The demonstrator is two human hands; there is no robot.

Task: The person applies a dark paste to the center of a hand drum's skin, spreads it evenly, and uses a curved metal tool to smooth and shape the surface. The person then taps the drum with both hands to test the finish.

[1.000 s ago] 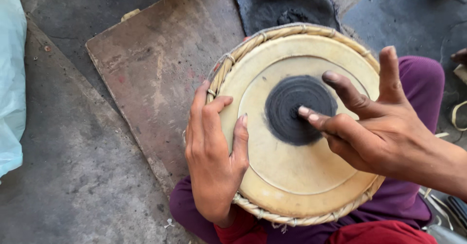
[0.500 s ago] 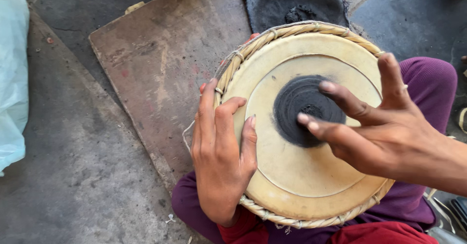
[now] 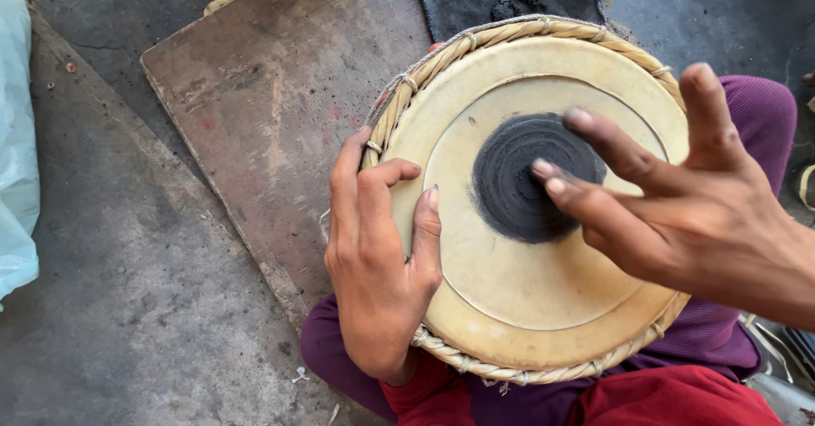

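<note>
A round drum rests on my lap, its pale skin head ringed by a braided rim. A black circular patch sits at the centre of the skin. My left hand grips the drum's left edge, fingers over the braided rim and thumb lying on the skin. My right hand hovers over the right half of the head with fingers spread, two fingertips at the black patch; whether they touch it is unclear.
A worn brown board lies on the grey concrete floor left of the drum. A dark cloth with black powder sits behind it. A pale blue plastic sheet is at the far left. Purple trousers and red cloth are below.
The view has drifted so the drum sits closer and higher. My right hand has lifted slightly with its fingers still at the black patch. My left hand keeps its grip on the rim.
</note>
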